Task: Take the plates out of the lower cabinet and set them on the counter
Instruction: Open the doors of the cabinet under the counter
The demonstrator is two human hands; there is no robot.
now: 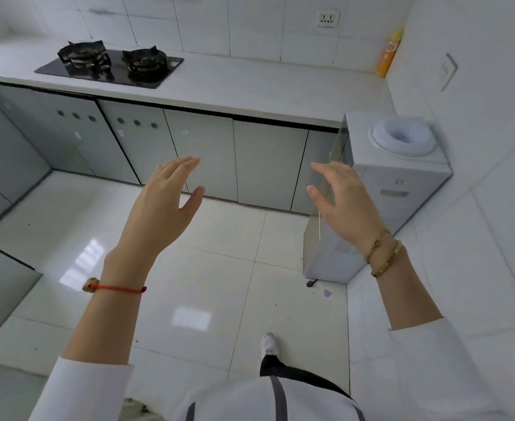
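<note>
No plates show anywhere in view. The lower cabinet (235, 159) runs under the white counter (250, 83), all its grey doors closed. My left hand (165, 202) is raised in front of the middle doors, fingers spread, holding nothing. My right hand (341, 199) hovers at the same height to the right, fingers apart and empty, in front of the right-hand doors and the water dispenser. Both hands are well short of the doors, out over the floor.
A black two-burner gas hob (110, 66) sits on the counter's left part. A yellow spray can (388, 53) stands in the back right corner. A white water dispenser (380, 192) stands on the floor at right. Glossy white floor tiles (207, 275) lie below.
</note>
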